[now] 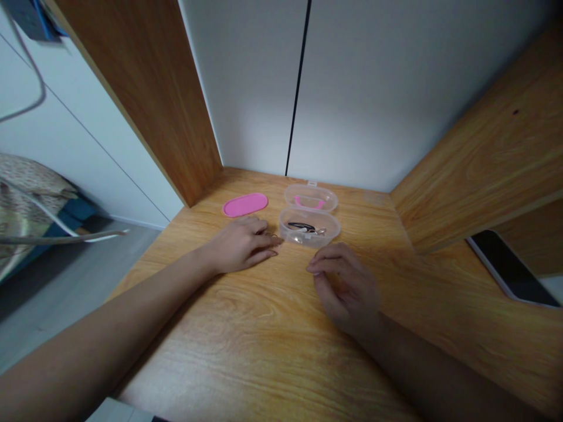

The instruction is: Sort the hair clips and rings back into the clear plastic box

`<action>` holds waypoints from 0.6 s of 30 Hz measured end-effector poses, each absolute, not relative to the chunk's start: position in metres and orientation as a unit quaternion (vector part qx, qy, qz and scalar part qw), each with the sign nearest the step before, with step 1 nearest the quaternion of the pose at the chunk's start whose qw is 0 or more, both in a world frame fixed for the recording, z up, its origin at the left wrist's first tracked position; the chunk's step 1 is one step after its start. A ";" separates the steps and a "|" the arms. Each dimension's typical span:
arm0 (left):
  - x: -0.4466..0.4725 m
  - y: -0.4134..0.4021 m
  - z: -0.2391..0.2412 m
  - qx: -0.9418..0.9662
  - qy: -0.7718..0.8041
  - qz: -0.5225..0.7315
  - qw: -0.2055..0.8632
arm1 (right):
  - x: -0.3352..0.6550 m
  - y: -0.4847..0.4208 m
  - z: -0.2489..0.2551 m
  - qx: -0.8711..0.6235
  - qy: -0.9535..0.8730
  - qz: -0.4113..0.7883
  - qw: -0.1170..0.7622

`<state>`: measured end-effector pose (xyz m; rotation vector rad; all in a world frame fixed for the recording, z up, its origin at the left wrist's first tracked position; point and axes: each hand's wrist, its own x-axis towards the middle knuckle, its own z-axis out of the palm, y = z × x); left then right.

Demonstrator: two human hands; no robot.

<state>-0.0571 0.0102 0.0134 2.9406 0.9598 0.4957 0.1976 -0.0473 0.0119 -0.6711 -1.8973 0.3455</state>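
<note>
With twelve o'clock at the white wall (250, 99), a clear oval box (285, 230) sits toward the back of the wooden table (264, 334); its see-through lid (331, 198) lies open at twelve from it, a pink handle (309, 203) showing through. Inside are a black hair clip (301, 226) and a few small shiny bits too blurred to name. The left hand (241, 243) rests palm down at eight o'clock of the box, fingers loosely stretched, tips just beside its wall; something small and thin shows there, but I cannot tell whether they grip it. The right hand (346, 287) is at five o'clock, fingers half curled, thumb near the forefinger; whether it pinches anything I cannot tell. A pink tray (245, 204) lies at ten o'clock, a phone (512, 266) well apart between three and four.
</note>
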 end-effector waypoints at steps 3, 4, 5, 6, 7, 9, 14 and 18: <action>-0.049 0.006 0.011 0.929 0.335 0.154 0.003 | 0.198 -0.048 0.012 -0.284 -0.795 0.142 0.517; -0.047 0.004 0.011 0.926 0.345 0.153 -0.001 | 0.198 -0.048 0.013 -0.284 -0.794 0.142 0.518; -0.045 0.003 0.010 0.923 0.353 0.152 -0.004 | 0.198 -0.048 0.013 -0.282 -0.794 0.143 0.519; -0.044 0.003 0.011 0.921 0.359 0.150 -0.003 | 0.198 -0.048 0.013 -0.281 -0.794 0.143 0.520; -0.043 0.002 0.011 0.921 0.361 0.149 0.003 | 0.198 -0.048 0.013 -0.280 -0.794 0.143 0.521; -0.042 0.000 0.013 0.921 0.358 0.149 0.027 | 0.198 -0.048 0.012 -0.280 -0.794 0.143 0.521; -0.032 -0.010 0.016 0.892 0.359 0.223 0.159 | 0.198 -0.046 0.010 -0.287 -0.796 0.147 0.513; -0.016 -0.025 0.013 0.731 0.367 0.365 0.444 | 0.196 -0.046 0.009 -0.304 -0.806 0.165 0.480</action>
